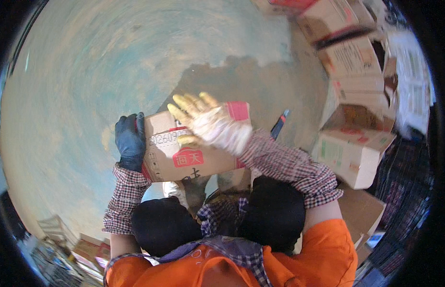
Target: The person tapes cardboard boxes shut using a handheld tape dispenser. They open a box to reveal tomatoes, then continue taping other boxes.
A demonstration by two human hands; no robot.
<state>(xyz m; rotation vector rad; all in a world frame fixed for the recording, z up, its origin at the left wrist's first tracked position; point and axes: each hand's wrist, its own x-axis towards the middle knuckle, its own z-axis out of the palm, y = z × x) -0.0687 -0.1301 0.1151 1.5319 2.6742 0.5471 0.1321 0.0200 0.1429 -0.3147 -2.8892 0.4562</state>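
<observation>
A printed cardboard box (193, 161), brown with red markings, lies before me just beyond my knees. My left hand (130, 140), in a dark glove, grips the box at its left end, the thumb hidden or hard to make out. My right hand (209, 120), in a whitish glove with yellow fingertips, is over the top of the box with its fingers spread, blurred by motion. Whether it touches the cardboard cannot be told. A knife-like tool with a dark and orange handle (278, 126) lies on the floor to the right of the box, close to my right sleeve.
Several cardboard boxes (351, 57) stand in a curved row along the right, with an opened carton (348, 154) nearer me. Another brown carton (362, 208) is beside my right elbow. More boxes (87, 247) and clutter lie at lower left. The floor (82, 71) is painted and worn.
</observation>
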